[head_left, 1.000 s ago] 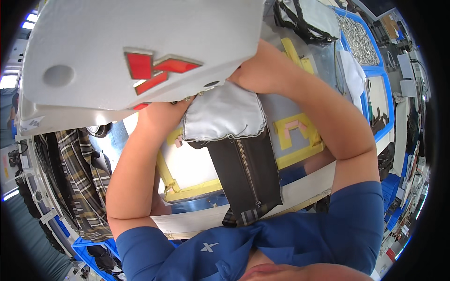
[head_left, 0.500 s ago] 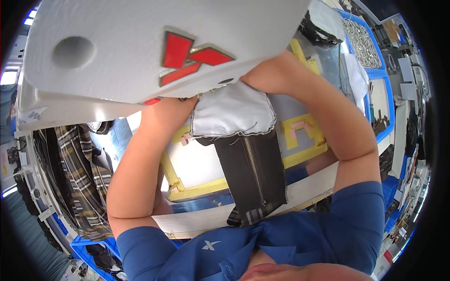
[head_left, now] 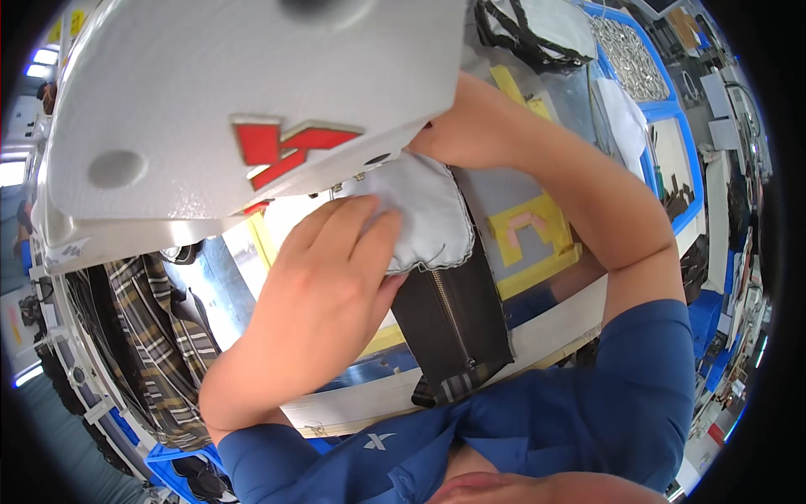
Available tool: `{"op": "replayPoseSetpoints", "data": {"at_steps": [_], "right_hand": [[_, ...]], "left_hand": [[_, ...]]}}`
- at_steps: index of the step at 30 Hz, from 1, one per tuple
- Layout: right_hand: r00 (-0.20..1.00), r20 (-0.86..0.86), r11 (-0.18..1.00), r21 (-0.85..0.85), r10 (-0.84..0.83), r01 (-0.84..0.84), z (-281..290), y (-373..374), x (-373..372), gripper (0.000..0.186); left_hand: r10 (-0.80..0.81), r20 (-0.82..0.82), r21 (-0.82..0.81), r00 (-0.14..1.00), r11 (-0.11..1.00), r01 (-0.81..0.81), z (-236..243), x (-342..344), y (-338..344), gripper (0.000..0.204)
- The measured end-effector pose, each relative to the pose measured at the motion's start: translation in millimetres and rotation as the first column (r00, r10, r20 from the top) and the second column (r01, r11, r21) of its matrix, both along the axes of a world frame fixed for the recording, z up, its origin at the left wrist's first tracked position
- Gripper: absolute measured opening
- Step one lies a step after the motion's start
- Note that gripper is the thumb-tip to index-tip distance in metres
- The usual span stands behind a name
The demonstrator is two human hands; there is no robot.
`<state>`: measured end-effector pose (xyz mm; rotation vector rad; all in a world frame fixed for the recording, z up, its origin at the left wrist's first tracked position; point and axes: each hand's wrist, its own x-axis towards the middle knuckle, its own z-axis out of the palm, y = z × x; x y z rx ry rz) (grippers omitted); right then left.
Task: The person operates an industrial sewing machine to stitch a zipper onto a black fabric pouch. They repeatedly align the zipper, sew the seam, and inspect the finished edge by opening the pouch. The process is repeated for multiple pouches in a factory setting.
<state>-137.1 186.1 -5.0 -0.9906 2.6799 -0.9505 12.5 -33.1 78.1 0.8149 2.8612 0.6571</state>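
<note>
A white fabric piece [head_left: 437, 227] with dark overlocked stitching round its edge lies under the sewing machine head [head_left: 185, 168]. It overlaps a black fabric strip [head_left: 420, 315] that has a metal zipper [head_left: 449, 311] down its length and a plaid end towards me. My left hand [head_left: 336, 260] is closed on the white piece's left side, fingers on top and thumb by its lower edge. At the piece's far right edge is my right hand [head_left: 466, 126]; the machine head hides its fingers. The needle area is mostly hidden too.
Yellow tape strips [head_left: 537, 269] mark the work surface right of the fabric. Plaid garments [head_left: 155, 336] hang at the left. Blue trays at the far right hold metal zipper parts [head_left: 630, 59] and small tools [head_left: 672, 197]. A black-and-white fabric stack [head_left: 546, 34] lies at the back.
My left hand has come back from beside the machine head onto the white piece's left side. The right hand stays at its far right edge. The view has shifted slightly.
</note>
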Motion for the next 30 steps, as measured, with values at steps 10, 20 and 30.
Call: {"op": "replayPoseSetpoints", "data": {"at_steps": [10,20,30], "right_hand": [[0.998,-0.026,0.988,0.150,0.051,-0.047,6.0,-6.3,3.1,0.025],[0.982,-0.172,0.994,0.099,0.071,-0.054,-4.2,-11.0,6.9,0.027],[0.985,-0.166,0.999,0.030,0.038,-0.034,-4.0,-21.2,14.9,0.020]], "left_hand": [[-0.150,-0.065,-0.164,0.987,0.977,0.137,-34.1,-6.9,8.8,0.068],[-0.228,-0.103,-0.225,0.968,0.953,0.201,-28.6,-8.1,5.3,0.053],[-0.203,-0.068,-0.280,0.977,0.944,0.177,-25.0,-3.6,6.9,0.049]]}}
